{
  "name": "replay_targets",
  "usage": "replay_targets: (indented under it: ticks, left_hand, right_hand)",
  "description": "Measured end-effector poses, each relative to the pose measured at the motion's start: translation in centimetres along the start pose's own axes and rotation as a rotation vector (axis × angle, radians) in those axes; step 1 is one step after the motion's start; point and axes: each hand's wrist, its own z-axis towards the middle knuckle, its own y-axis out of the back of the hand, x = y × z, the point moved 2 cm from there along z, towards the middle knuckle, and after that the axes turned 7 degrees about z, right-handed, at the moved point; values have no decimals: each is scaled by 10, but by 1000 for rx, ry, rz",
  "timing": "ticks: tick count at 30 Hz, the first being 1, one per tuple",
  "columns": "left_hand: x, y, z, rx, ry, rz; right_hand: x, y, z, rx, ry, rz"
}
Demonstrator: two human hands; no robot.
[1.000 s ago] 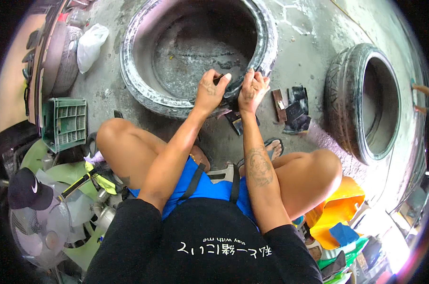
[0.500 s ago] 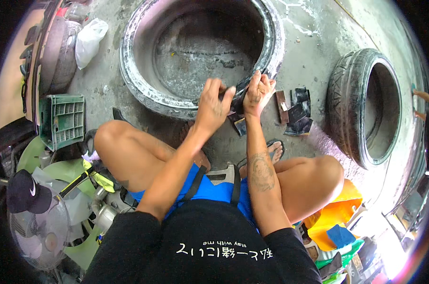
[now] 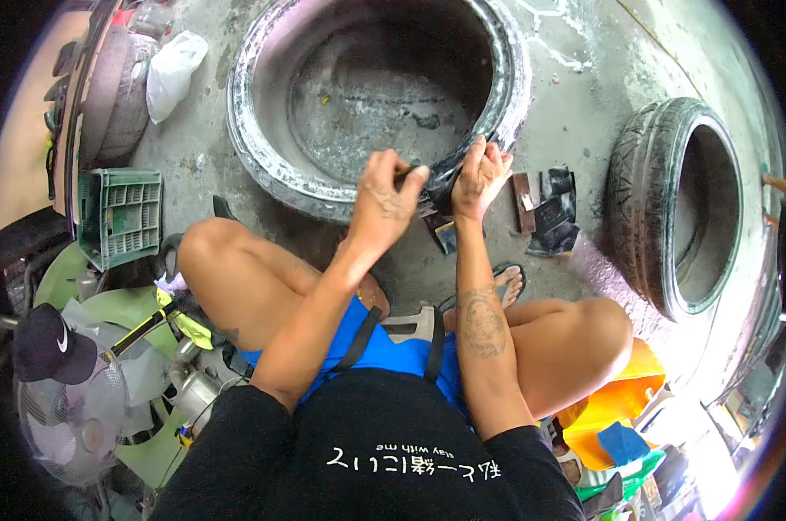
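Note:
A large black tire [image 3: 263, 174], whitened along its rim, lies on its side before me. My left hand [image 3: 386, 195] is closed at the tire's near inner edge, fingers curled around a dark object too hidden to make out. Just right of it, my right hand [image 3: 480, 181] grips the rim at the near right, its fingers over the edge. Beside that hand, on the floor, are a reddish-brown strip [image 3: 523, 211] and several black flat pieces [image 3: 552, 224].
A second tire [image 3: 636, 200] stands at the right. On the left are a green crate [image 3: 119, 217], a white bag [image 3: 171, 74], another tire [image 3: 111, 113], and a fan [image 3: 67, 425] under a black cap [image 3: 50, 347]. Orange material [image 3: 610, 399] lies by my right knee.
Both hands have shifted slightly down and right in the picture. My left hand's fingers have moved along the rim area; the tire also appears slightly farther right.

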Motion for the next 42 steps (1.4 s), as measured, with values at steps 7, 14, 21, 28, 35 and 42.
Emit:
replay_targets:
  ticks: [7,14,21,28,35,42]
  left_hand:
    - [-6,-2,1,38,-53,-10]
    - [-3,0,-2,33,-66,-31]
    - [23,-8,23,70,46,-71]
    - [3,0,5,27,-96,27]
    - [-8,-2,2,44,-87,50]
    - [-5,-1,1,45,-103,-6]
  right_hand:
    - [5,1,4,42,-65,23]
    - [5,-3,2,-11,2,17]
    - [12,-8,0,16,-46,105]
    - [6,-10,-2,-24,42,-4]
    - [5,-6,7,3,-66,66]
    - [11,-1,3,-7,-77,91]
